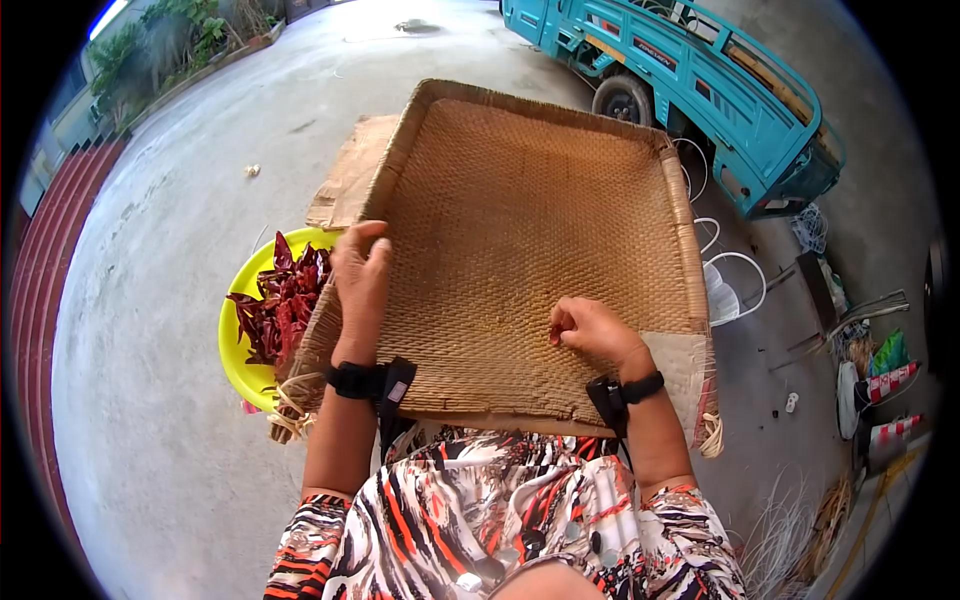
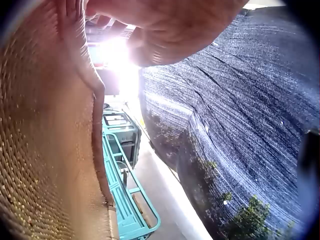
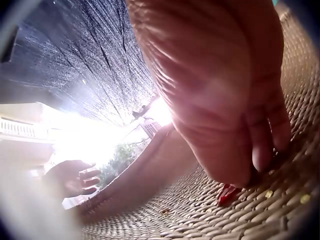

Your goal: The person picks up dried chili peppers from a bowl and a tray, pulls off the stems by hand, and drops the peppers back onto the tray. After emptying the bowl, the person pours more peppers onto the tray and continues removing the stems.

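Note:
A wide woven winnowing basket (image 1: pixel 510 230) lies in front of the body, its near edge close to the waist. Low over its weave, my right hand (image 1: pixel 598 328) has its fingers curled down and pinches a small piece of dried red chili (image 3: pixel 229 194), which shows at the thumb tip in the right wrist view. My left hand (image 1: pixel 362 285) is at the basket's left rim, fingers loosely bent with a gap between thumb and index finger, and nothing shows in it. Beside that rim, a yellow basin (image 1: pixel 235 350) holds dried red chilies (image 1: pixel 285 310).
Cardboard (image 1: pixel 350 170) lies behind the basin. A turquoise cargo tricycle (image 1: pixel 690 90) is parked at the back right. White wire loops (image 1: pixel 745 285) stand right of the basket, with assorted clutter (image 1: pixel 885 385) farther right. Red steps (image 1: pixel 65 270) run along the far left.

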{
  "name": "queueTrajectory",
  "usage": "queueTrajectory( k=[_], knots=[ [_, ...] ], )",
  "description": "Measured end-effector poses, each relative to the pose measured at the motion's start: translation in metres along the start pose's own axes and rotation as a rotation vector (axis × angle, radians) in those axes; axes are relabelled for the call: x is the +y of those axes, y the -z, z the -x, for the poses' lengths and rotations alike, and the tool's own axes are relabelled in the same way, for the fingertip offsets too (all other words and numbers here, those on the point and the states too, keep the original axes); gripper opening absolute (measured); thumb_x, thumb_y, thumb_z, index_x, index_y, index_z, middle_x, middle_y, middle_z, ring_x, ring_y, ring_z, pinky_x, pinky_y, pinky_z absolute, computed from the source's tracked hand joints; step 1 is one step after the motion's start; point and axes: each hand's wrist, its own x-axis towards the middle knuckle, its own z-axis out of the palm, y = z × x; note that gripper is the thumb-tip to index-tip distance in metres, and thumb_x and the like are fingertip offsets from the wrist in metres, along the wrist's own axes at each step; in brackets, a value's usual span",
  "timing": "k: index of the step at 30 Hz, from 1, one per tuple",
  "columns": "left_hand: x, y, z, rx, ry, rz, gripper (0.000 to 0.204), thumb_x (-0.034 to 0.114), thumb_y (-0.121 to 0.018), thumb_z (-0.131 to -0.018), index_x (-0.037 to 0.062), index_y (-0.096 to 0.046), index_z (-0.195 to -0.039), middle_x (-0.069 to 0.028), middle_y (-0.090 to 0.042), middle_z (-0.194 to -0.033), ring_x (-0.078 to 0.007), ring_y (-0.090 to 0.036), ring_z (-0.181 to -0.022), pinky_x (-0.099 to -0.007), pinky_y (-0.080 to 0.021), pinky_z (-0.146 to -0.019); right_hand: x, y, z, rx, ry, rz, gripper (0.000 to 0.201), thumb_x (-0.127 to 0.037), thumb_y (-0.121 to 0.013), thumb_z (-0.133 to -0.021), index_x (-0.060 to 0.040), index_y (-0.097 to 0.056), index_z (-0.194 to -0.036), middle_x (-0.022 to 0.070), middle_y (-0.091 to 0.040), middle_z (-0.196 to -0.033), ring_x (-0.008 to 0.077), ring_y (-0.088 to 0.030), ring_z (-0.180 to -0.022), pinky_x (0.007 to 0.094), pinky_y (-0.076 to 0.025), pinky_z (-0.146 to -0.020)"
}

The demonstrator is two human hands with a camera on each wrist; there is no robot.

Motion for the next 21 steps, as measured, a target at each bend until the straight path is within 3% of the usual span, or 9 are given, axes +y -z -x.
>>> queueTrajectory(
  k=[1, 2, 5, 7, 9, 13, 16, 21],
  knots=[
    [0.006, -0.005, 0.004, -0.13, 0.091, 0.178, 0.019, 0.009, -0.059, -0.089, 0.0023, -0.063, -0.105, -0.0055, -0.066, -0.096, -0.0123, -0.059, -0.09, -0.0231, -0.044, -0.085, -0.001, 0.0, 0.0, -0.001, 0.013, 0.016, 0.017, 0.003, -0.058, -0.073, 0.0023, -0.06, -0.09, 0.0129, -0.065, -0.081, 0.0215, -0.066, -0.077, 0.0334, -0.052, -0.069],
    [0.001, -0.011, 0.006, -0.237, 0.031, 0.28, 0.015, 0.007, -0.056, -0.091, 0.003, -0.062, -0.103, -0.0044, -0.066, -0.099, -0.0093, -0.059, -0.09, -0.0217, -0.045, -0.083, 0.001, -0.001, 0.0, -0.002, 0.013, 0.013, 0.015, 0.003, -0.058, -0.073, 0.0022, -0.06, -0.088, 0.0129, -0.065, -0.08, 0.0215, -0.066, -0.077, 0.0333, -0.052, -0.068],
    [0.006, -0.019, 0.014, -0.543, 0.236, 0.526, 0.015, 0.013, -0.058, -0.094, 0.0038, -0.061, -0.105, -0.0027, -0.065, -0.098, -0.0103, -0.061, -0.088, -0.0249, -0.049, -0.081, 0.006, -0.002, -0.001, 0.008, 0.018, 0.045, 0.013, 0.002, -0.058, -0.072, 0.0019, -0.058, -0.085, 0.0129, -0.064, -0.08, 0.0216, -0.066, -0.078, 0.0335, -0.052, -0.068],
    [0.014, -0.023, 0.021, -0.668, 0.271, 0.512, 0.017, 0.015, -0.06, -0.094, 0.0034, -0.06, -0.107, -0.0028, -0.065, -0.097, -0.0103, -0.061, -0.089, -0.0254, -0.05, -0.08, 0.002, -0.001, -0.001, 0.03, 0.027, 0.118, 0.013, 0.001, -0.058, -0.072, 0.0017, -0.058, -0.085, 0.0129, -0.064, -0.08, 0.0219, -0.067, -0.079, 0.0338, -0.052, -0.068],
    [0.019, -0.023, 0.025, -0.813, 0.202, 0.44, 0.023, 0.02, -0.063, -0.093, 0.0026, -0.061, -0.108, -0.0018, -0.064, -0.096, -0.0096, -0.06, -0.09, -0.0254, -0.049, -0.081, -0.001, -0.002, 0.002, 0.055, 0.027, 0.073, 0.014, 0.001, -0.058, -0.072, 0.0016, -0.058, -0.086, 0.0127, -0.064, -0.081, 0.0222, -0.066, -0.078, 0.0343, -0.052, -0.068],
    [0.033, -0.018, 0.03, -0.886, 0.139, 0.288, 0.027, 0.025, -0.064, -0.093, 0.0016, -0.062, -0.105, -0.0012, -0.062, -0.094, -0.0092, -0.057, -0.089, -0.0252, -0.048, -0.079, -0.018, -0.004, 0.002, 0.07, -0.011, -0.04, 0.014, -0.002, -0.059, -0.073, 0.0007, -0.057, -0.086, 0.0121, -0.062, -0.08, 0.0236, -0.065, -0.078, 0.0354, -0.051, -0.068],
    [0.031, -0.02, 0.032, -0.898, 0.156, 0.283, 0.028, 0.026, -0.065, -0.092, 0.0011, -0.062, -0.105, -0.0012, -0.061, -0.092, -0.0093, -0.057, -0.088, -0.0254, -0.047, -0.079, -0.018, -0.005, 0.0, 0.034, 0.056, 0.194, 0.014, -0.006, -0.059, -0.073, -0.0002, -0.056, -0.086, 0.0123, -0.061, -0.078, 0.0252, -0.063, -0.076, 0.0358, -0.05, -0.067],
    [0.033, -0.024, 0.036, -0.942, 0.158, 0.237, 0.03, 0.027, -0.064, -0.092, 0.001, -0.061, -0.107, -0.0021, -0.061, -0.092, -0.0095, -0.057, -0.088, -0.0259, -0.047, -0.078, -0.005, -0.008, -0.005, 0.063, 0.061, 0.195, 0.012, -0.007, -0.059, -0.071, -0.0007, -0.058, -0.082, 0.0129, -0.061, -0.077, 0.0261, -0.061, -0.074, 0.0356, -0.049, -0.066]
  ],
)
